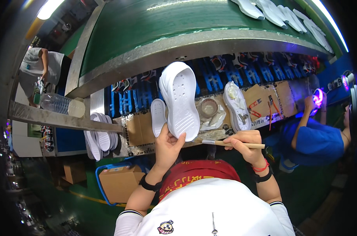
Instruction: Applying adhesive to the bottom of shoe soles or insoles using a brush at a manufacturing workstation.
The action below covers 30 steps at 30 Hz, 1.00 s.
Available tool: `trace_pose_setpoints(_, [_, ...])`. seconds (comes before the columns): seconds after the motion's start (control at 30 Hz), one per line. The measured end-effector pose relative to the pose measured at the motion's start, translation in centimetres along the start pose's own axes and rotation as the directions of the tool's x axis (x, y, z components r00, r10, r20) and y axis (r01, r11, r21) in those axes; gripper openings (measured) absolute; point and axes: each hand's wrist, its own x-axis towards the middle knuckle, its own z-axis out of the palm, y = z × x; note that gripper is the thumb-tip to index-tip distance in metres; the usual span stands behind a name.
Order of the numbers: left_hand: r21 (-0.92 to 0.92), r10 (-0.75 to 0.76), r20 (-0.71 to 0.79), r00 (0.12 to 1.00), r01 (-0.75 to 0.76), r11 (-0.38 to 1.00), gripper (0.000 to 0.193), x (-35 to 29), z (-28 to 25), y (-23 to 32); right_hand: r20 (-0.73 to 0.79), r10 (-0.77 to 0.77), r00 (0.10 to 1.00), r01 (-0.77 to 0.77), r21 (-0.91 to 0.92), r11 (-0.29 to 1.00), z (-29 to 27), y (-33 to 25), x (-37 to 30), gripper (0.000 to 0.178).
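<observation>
A white shoe sole (181, 98) is held up by its lower end in my left hand (169, 142), its hollow inner side with small holes and ridges facing me. My right hand (245, 146) grips the wooden handle of a flat paintbrush (237, 144). The bristle end points left and reaches the lower right edge of the sole; I cannot make out whether it touches. Behind the held sole, a second white sole (158, 116) lies on the cardboard-covered bench. Right of them stands a round brown-rimmed pot (208, 107) on crumpled plastic.
Another sole (236, 110) with scraps in it, red-handled pliers (255, 108) and cutters (272, 108) lie at the bench's right. Stacked soles (100, 137) stand left, near a plastic bottle (60, 104). A green conveyor belt (166, 19) carries soles beyond. A co-worker in blue (319, 141) works at right.
</observation>
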Motion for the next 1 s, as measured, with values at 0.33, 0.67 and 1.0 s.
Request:
trace_pose_setpoints(0.33, [0.003,-0.002,0.061,0.998,0.002,1.0,0.039,1.5,1.4,0.0,-0.11,0.016,0.994,-0.017,-0.004,1.0,-1.7,-0.1,0.3,0.014])
trace_pose_setpoints(0.67, [-0.186,0.057,0.373,0.926,0.014,0.982,0.054,12.5,12.0,5.3,-0.874,0.097,0.476,0.077,0.151,0.986,-6.6,-1.8,-5.8,0.031])
trace_pose_setpoints(1.0, [-0.339,0.29,0.306,0.907,-0.181,0.923,0.031,18.8,16.0,6.3,-0.775,0.211,0.596,-0.051,0.226,0.973,-5.2,0.0,-6.2,0.031])
